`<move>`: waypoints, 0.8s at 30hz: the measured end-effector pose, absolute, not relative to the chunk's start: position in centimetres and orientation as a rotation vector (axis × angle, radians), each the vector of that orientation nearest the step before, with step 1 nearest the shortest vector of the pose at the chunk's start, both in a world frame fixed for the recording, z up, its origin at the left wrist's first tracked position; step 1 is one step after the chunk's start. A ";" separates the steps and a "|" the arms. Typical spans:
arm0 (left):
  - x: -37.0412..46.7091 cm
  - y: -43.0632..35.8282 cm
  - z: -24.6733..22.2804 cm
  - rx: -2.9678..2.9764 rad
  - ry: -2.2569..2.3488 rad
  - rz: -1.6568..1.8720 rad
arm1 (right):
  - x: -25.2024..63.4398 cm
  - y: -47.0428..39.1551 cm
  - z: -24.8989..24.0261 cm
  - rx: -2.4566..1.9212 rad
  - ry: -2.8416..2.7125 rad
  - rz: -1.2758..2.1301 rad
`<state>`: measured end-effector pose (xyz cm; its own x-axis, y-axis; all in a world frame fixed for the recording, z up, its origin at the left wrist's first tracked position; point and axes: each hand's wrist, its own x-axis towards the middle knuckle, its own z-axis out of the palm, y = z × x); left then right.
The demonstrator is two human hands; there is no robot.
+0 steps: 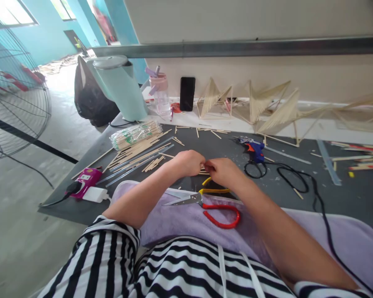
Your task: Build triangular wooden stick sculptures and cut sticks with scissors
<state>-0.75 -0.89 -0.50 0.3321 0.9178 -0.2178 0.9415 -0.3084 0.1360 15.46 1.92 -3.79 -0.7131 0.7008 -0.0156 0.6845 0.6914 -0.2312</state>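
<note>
My left hand [190, 162] and my right hand [223, 170] meet over the dark grey table, fingertips pinched together. What they hold between them is too small to make out. Just below lie scissors [186, 199] and a tool with yellow handles [214, 191]; a red handle loop rests on the purple cloth [174, 217]. Short wooden sticks [153, 163] and longer ones lie to the left of my left hand. Right of my right hand sits a blue glue gun [255, 152] with its black cord.
A pink power strip [88, 180] with plugs is at the left edge. Behind stand a kettle [121, 87], a bottle [161, 97], a phone [187, 94] and stick frames [214, 101]. Bagged sticks [136, 134] lie back left, a clear ruler [328, 161] at right.
</note>
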 end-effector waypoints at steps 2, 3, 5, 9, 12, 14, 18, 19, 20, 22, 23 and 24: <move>-0.6 -1.0 -0.4 2.344 1.704 -0.153 | 15.4 1.8 -3.9 -1.173 -2.806 0.304; -0.5 -1.1 -0.3 2.336 1.719 -0.160 | 15.3 1.7 -4.0 -1.173 -2.800 0.292; -0.1 -1.3 -0.2 2.320 1.759 -0.167 | 15.1 1.5 -4.2 -1.169 -2.796 0.281; 0.7 -1.6 -0.3 2.258 1.855 -0.179 | 14.5 0.9 -4.1 -1.215 -2.757 0.309; 0.1 -1.1 -0.4 2.178 1.893 -0.135 | 14.5 0.9 -3.3 -1.271 -2.760 0.297; -1.1 -0.4 -0.2 2.152 1.899 -0.010 | 15.0 1.5 -2.8 -1.370 -2.780 0.279; -3.7 0.7 0.5 2.095 1.772 0.509 | 16.7 3.7 -2.5 -1.602 -2.614 0.275; -4.2 0.8 0.7 2.087 1.741 0.644 | 17.2 4.3 -2.8 -1.589 -2.542 0.272; -4.6 0.8 0.8 2.078 1.722 0.755 | 17.6 4.9 -3.1 -1.548 -2.475 0.268; -5.1 0.8 1.0 1.993 1.682 0.959 | 18.3 6.0 -3.7 -1.441 -2.372 0.263; -5.1 0.8 1.1 1.901 1.651 1.057 | 18.5 6.4 -4.0 -1.393 -2.337 0.262; -5.1 0.7 1.2 1.785 1.603 1.145 | 18.6 6.7 -4.2 -1.353 -2.307 0.266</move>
<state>-5.09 0.71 1.20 -0.0354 0.9634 0.2656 0.5636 -0.2002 0.8015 18.65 6.67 -4.17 -0.4175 0.8638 0.2821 0.7771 0.5003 -0.3819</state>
